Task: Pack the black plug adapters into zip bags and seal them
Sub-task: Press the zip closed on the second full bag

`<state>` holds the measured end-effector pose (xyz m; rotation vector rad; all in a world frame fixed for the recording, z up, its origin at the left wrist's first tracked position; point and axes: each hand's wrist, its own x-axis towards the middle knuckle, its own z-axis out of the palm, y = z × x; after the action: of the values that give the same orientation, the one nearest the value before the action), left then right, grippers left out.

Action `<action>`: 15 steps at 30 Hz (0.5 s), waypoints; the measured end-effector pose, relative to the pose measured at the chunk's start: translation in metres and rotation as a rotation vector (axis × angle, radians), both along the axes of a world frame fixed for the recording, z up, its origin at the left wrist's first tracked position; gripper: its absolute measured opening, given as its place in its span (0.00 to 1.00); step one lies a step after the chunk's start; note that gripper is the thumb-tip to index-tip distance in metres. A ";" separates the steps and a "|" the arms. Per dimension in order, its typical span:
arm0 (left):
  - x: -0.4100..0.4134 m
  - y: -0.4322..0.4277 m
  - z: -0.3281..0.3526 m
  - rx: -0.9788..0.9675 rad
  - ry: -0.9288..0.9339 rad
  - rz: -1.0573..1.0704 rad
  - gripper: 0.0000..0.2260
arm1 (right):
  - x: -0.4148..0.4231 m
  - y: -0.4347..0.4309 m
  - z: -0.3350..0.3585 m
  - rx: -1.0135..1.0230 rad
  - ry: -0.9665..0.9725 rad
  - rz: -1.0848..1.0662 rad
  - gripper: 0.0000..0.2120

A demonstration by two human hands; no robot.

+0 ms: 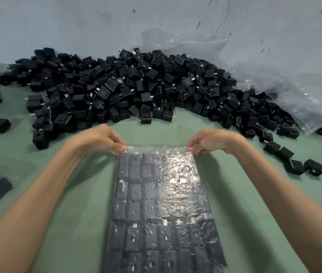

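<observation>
The zip bag (162,209) lies flat on the green surface (67,194), packed full with black plug adapters (134,172) in neat rows. The left hand (99,139) pinches the far left corner of the bag's open end, and the right hand (209,141) pinches the far right corner; each grip is tight on the thin plastic. I think the seal comes next. If the strip is not pressed along its whole length, a gap could stay and adapters could slip out. A pull too hard could shift the rows. I count one bag in hand and two hands on it. The bag shows about five adapters across; the shine hides some. The big pile (136,89) behind has too many to count
</observation>
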<state>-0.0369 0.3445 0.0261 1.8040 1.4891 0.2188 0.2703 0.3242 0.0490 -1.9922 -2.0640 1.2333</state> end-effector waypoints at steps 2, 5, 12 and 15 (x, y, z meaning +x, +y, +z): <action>-0.006 0.000 0.004 -0.052 0.029 -0.033 0.04 | 0.008 -0.002 -0.002 0.002 -0.009 -0.029 0.06; -0.009 0.000 0.007 -0.058 0.052 -0.055 0.04 | 0.010 -0.005 -0.009 0.025 0.032 -0.121 0.07; 0.011 -0.003 0.000 0.046 0.186 -0.035 0.10 | -0.001 -0.007 -0.018 0.152 -0.093 -0.148 0.12; 0.003 -0.004 0.003 0.014 0.065 0.017 0.08 | 0.004 -0.007 -0.019 0.144 0.056 -0.221 0.06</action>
<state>-0.0335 0.3405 0.0295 1.8261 1.5518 0.1805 0.2740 0.3169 0.0305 -2.0298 -1.7933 1.0557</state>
